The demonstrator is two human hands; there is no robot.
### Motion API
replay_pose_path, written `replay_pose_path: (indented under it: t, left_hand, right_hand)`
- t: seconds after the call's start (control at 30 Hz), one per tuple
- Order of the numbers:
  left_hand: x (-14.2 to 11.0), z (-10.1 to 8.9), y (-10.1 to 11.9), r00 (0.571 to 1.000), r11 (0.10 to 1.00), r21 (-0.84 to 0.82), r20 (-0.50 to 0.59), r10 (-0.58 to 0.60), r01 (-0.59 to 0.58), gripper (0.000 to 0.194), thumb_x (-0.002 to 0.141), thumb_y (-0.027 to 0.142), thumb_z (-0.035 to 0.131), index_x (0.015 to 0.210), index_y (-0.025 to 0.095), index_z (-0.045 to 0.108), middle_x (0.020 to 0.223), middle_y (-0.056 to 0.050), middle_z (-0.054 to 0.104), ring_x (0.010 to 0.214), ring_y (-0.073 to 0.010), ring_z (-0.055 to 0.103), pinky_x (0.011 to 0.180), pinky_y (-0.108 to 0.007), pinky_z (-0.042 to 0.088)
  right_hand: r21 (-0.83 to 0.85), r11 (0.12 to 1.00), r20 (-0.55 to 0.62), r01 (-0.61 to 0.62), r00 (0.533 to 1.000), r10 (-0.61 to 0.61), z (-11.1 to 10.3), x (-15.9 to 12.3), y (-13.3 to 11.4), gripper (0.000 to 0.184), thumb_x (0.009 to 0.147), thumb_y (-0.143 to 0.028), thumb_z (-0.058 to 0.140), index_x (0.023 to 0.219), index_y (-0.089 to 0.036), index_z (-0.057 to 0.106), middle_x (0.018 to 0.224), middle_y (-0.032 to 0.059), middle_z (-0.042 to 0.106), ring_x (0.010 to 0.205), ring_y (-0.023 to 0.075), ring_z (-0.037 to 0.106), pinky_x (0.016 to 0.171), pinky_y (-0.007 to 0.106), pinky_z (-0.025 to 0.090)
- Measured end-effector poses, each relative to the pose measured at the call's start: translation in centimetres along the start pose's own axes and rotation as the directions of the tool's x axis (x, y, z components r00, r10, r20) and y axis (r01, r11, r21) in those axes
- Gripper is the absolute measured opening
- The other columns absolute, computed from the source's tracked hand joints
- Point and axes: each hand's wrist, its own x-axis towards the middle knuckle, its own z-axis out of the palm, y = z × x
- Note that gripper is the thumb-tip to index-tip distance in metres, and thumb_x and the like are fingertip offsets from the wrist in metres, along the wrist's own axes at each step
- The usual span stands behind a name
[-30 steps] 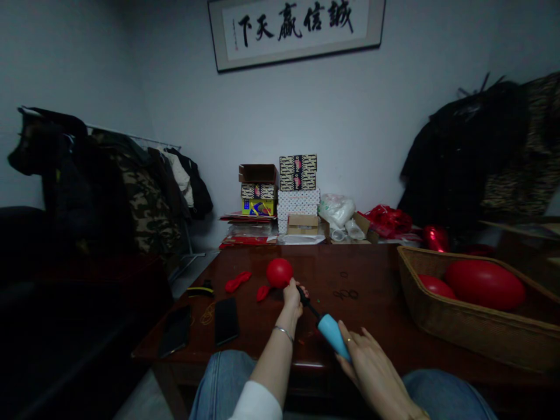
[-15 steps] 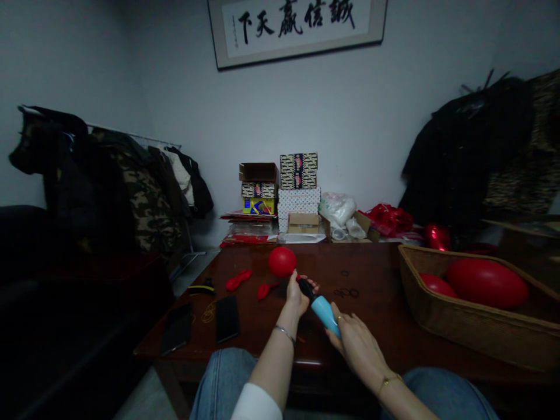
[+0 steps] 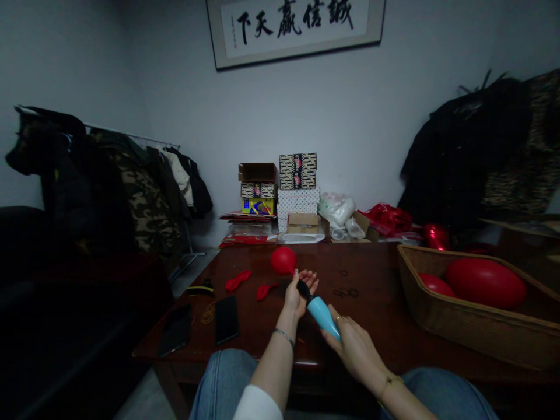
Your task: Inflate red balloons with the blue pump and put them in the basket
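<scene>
A small, partly inflated red balloon (image 3: 283,260) stands up from my left hand (image 3: 298,294), its neck pinched at the thumb while the other fingers stretch out to the right. Between that hand and my right one runs a light-blue hand pump (image 3: 322,317) with a black nozzle end. My right hand (image 3: 356,347) is wrapped around the pump's lower body. Where the balloon's neck meets the nozzle is hidden by my left hand. Two flat red balloons, one longer (image 3: 238,280) and one shorter (image 3: 265,291), lie on the table to the left.
On the dark wooden table (image 3: 376,326) lie two phones (image 3: 226,319), a yellow-black tool (image 3: 200,289), yellow string (image 3: 207,313) and several dark rings (image 3: 345,293). A wicker basket (image 3: 472,335) with inflated red balloons (image 3: 485,283) stands right. Boxes (image 3: 298,201) line the back.
The balloon has become slightly smaller and its neck shows longer above my left hand. My left fingers have spread a little; the pump has shifted slightly left.
</scene>
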Motion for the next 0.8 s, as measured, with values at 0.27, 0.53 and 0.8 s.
replay_pose_path:
  t: [0.27,0.53,0.8]
  left_hand:
    - [-0.5,0.0,-1.4,0.991,0.996,-0.054,-0.118,0.062,-0.069,0.025,0.079,0.039,0.060,0.074,0.015,0.052,0.069,-0.004,0.059,0.068,-0.0147,0.062,0.070,-0.032,0.053]
    - [0.2,-0.1,-1.4,0.961,0.991,0.121,-0.265,0.085,-0.054,0.036,0.078,0.048,0.057,0.068,0.017,0.041,0.053,0.005,0.040,0.039,-0.0041,0.035,0.036,-0.016,0.026]
    - [0.4,0.1,-1.7,0.971,0.992,0.122,-0.232,0.057,-0.029,0.038,0.081,0.054,0.049,0.071,0.017,0.044,0.055,0.002,0.043,0.042,-0.0068,0.039,0.040,-0.018,0.029]
  right_hand:
    - [0.028,0.997,0.068,-0.065,0.996,0.063,0.2,0.0,0.2,0.049,0.085,-0.031,0.042,0.129,-0.010,0.043,0.095,0.0118,0.068,0.089,0.0226,0.064,0.073,0.029,0.046]
    - [-0.135,0.989,-0.014,0.051,0.998,-0.054,1.1,-0.5,0.3,0.043,0.083,-0.023,0.046,0.124,-0.009,0.047,0.093,0.0115,0.067,0.086,0.0202,0.063,0.095,0.038,0.038]
    - [-0.138,0.990,0.006,0.019,1.000,-0.018,1.5,-0.7,1.1,0.047,0.084,-0.025,0.044,0.127,-0.005,0.044,0.099,0.0147,0.066,0.091,0.0209,0.062,0.097,0.039,0.038]
